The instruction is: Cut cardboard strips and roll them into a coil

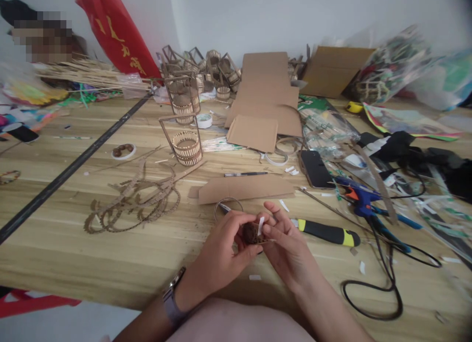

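My left hand [221,256] and my right hand [285,246] meet just above the near edge of the wooden table [55,243]. Together they pinch a small round brown wooden piece [252,233]. A short strip of white tape [260,225] stands up between my right fingers and the piece. Both hands have their fingers curled closed on it. A watch sits on my left wrist [171,295]. Just behind my hands lie a thin ring [228,204] and a flat piece of cardboard [245,188].
A black-and-yellow utility knife [328,232], a blue glue gun [359,199] with a black cable [372,293], a phone [317,168] and a pen [245,174] lie to the right. Small wooden lantern frames [184,143], cut-out scraps [132,204] and cardboard sheets [265,101] lie behind. Another person is far left.
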A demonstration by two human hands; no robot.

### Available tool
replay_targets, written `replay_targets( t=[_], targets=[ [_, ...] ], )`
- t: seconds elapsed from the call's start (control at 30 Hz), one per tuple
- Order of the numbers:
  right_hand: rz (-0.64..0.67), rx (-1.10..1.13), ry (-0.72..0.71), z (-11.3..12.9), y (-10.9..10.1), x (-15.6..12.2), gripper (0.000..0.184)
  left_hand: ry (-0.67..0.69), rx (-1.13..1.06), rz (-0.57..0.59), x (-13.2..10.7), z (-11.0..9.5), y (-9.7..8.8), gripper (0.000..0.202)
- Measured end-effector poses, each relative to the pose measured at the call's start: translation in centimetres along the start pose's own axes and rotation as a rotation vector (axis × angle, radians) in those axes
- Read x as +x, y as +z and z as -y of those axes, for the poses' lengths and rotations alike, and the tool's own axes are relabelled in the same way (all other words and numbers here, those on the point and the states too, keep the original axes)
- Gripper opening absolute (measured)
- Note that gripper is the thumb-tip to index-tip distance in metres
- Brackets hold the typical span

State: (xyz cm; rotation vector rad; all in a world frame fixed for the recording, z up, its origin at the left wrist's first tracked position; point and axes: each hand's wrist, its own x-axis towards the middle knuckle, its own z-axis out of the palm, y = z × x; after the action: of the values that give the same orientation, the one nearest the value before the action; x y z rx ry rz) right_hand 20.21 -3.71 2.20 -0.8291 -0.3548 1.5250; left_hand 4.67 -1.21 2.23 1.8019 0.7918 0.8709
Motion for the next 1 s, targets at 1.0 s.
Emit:
replay_targets(
  t=[1.0],
  targets=[
    [0.213, -0.644, -0.642, -0.7, -2.4, -0.3, 0.046, 0.248, 0.247, -0.068, -1.0, -0.1, -0.4, 0.029]
  ],
)
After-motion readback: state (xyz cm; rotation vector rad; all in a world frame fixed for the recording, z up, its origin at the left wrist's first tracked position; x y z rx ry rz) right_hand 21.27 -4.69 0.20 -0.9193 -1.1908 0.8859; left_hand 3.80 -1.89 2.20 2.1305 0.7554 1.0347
